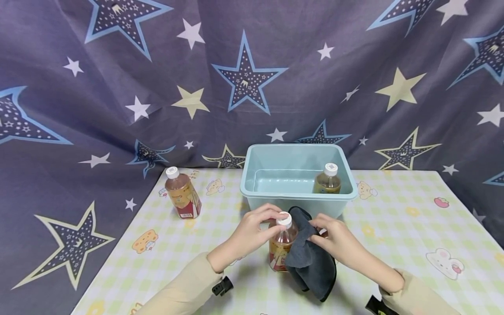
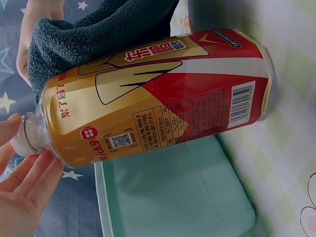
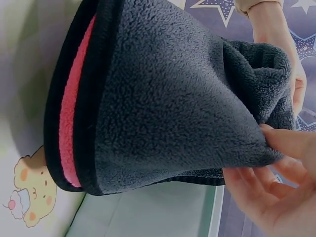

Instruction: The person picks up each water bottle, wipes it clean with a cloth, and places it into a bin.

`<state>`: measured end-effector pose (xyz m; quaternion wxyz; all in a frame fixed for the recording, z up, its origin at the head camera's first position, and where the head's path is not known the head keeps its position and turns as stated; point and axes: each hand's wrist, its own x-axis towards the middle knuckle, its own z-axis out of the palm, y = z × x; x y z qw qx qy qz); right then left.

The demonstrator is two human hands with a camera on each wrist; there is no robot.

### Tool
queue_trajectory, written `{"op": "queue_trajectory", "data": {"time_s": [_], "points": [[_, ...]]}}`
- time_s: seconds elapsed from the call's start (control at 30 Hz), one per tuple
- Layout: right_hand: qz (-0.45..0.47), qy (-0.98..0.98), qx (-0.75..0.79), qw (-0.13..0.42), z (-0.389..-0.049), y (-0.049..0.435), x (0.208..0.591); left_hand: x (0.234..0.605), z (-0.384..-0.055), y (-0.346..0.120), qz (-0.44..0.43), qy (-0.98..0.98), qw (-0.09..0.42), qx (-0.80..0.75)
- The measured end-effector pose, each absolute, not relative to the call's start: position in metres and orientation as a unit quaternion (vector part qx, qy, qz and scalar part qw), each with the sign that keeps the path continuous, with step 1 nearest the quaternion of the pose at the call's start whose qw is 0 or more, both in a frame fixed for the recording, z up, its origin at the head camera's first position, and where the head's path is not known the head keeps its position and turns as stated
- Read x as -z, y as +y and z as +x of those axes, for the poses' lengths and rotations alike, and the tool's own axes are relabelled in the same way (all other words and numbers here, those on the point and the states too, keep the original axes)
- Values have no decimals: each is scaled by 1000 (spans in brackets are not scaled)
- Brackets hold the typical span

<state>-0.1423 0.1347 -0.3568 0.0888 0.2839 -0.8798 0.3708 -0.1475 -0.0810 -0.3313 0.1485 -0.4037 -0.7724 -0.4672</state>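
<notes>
A drink bottle (image 1: pixel 278 251) with a white cap and a gold-and-red label stands upright on the table, close to the near side of the blue bin. My left hand (image 1: pixel 260 229) pinches its cap between thumb and fingers; the left wrist view shows the label (image 2: pixel 163 98) and the fingers (image 2: pixel 42 180) at the neck. In my right hand (image 1: pixel 334 238) a dark grey cloth (image 1: pixel 311 262) is pinched near its top, draped against the bottle's right side. The right wrist view shows the cloth's black edging and a pink underside (image 3: pixel 74 108).
The light blue bin (image 1: pixel 291 199) sits at the back of the table, with a second capped bottle (image 1: pixel 327 181) inside at its right end. Another such bottle (image 1: pixel 183 194) stands at the back left. A starry curtain (image 1: pixel 244 127) hangs behind the checked tablecloth (image 1: pixel 393 245).
</notes>
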Motion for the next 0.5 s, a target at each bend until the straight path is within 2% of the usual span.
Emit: {"op": "queue_trajectory", "data": {"time_s": [0.5], "points": [[275,-875,-387,91,-141,134,362,331,-147,-81,-407,-769,150,470]]}}
